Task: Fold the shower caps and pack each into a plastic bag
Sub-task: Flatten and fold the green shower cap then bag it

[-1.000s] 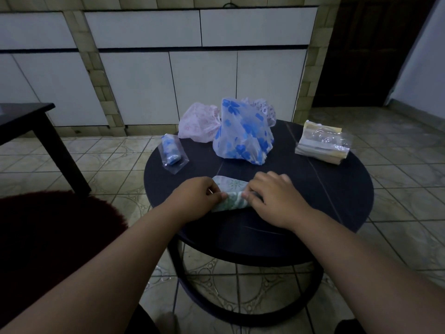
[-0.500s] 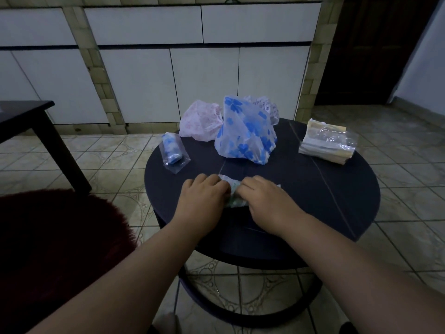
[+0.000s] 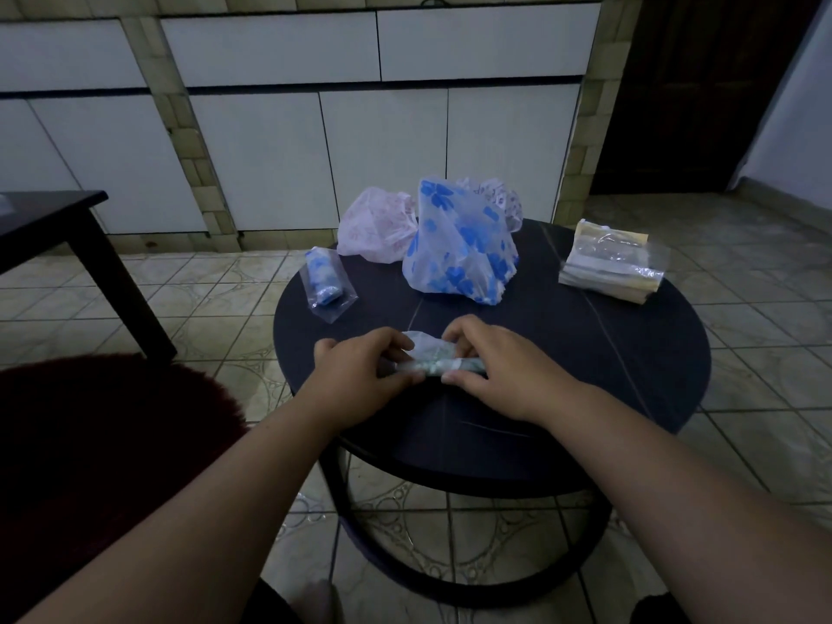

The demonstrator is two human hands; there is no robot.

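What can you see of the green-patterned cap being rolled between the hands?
The thin, translucent white shower cap with a green print is rolled into a narrow horizontal bundle, with a loose crinkled flap sticking up behind. It lies on the near part of the dark round table. The left hand and right hand grip its two ends, fingers curled over and thumbs in front, hiding both ends.

You find no words, numbers, brand names or signs to read anywhere here. The translucent shower cap with blue flowers (image 3: 460, 245), at the centre of the frame, bears only a printed flower pattern. The pale pink translucent shower cap (image 3: 376, 225) to its left shows a faint pattern, no lettering. The stack of clear plastic bags (image 3: 610, 263), at the right of the frame, has no marking you can read.
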